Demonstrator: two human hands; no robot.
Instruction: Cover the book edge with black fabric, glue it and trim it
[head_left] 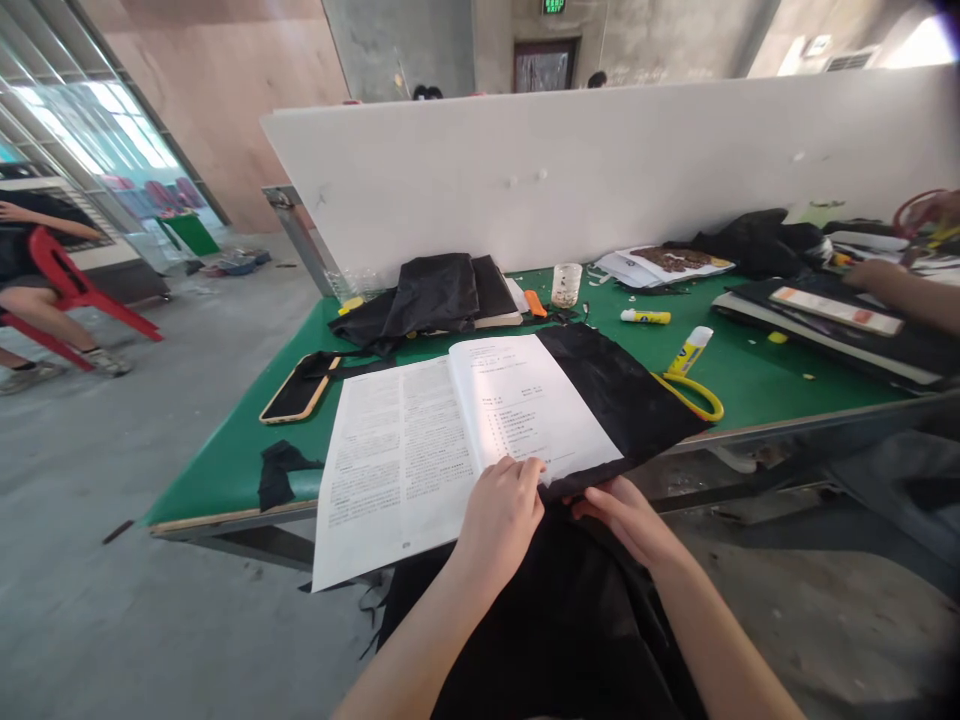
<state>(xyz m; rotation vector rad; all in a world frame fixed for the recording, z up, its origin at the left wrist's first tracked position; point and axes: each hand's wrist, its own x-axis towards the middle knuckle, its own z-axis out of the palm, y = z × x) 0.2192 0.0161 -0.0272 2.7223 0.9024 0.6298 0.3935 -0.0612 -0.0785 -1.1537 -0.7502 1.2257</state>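
An open book [375,450] with printed pages lies at the green table's front edge, its left page jutting past the edge. Black cloth [607,380] extends from under its right page, with a strip folded up along the page's lower edge. My left hand [504,515] rests on the bottom of the right page, fingers curled and closed at the cloth's folded edge. Just to the right, my right hand [630,520] is closed on the same edge from below, thumb towards the fold. The fingertips underneath are hidden.
Around the book are a phone [300,388], a cloth scrap [285,472], yellow-handled scissors [701,398], a glue stick [690,352], another glue stick [645,317] and a clear cup [566,285]. A white panel [600,170] stands behind. At right, a co-worker's arm [907,290] reaches over a black-covered book [840,330].
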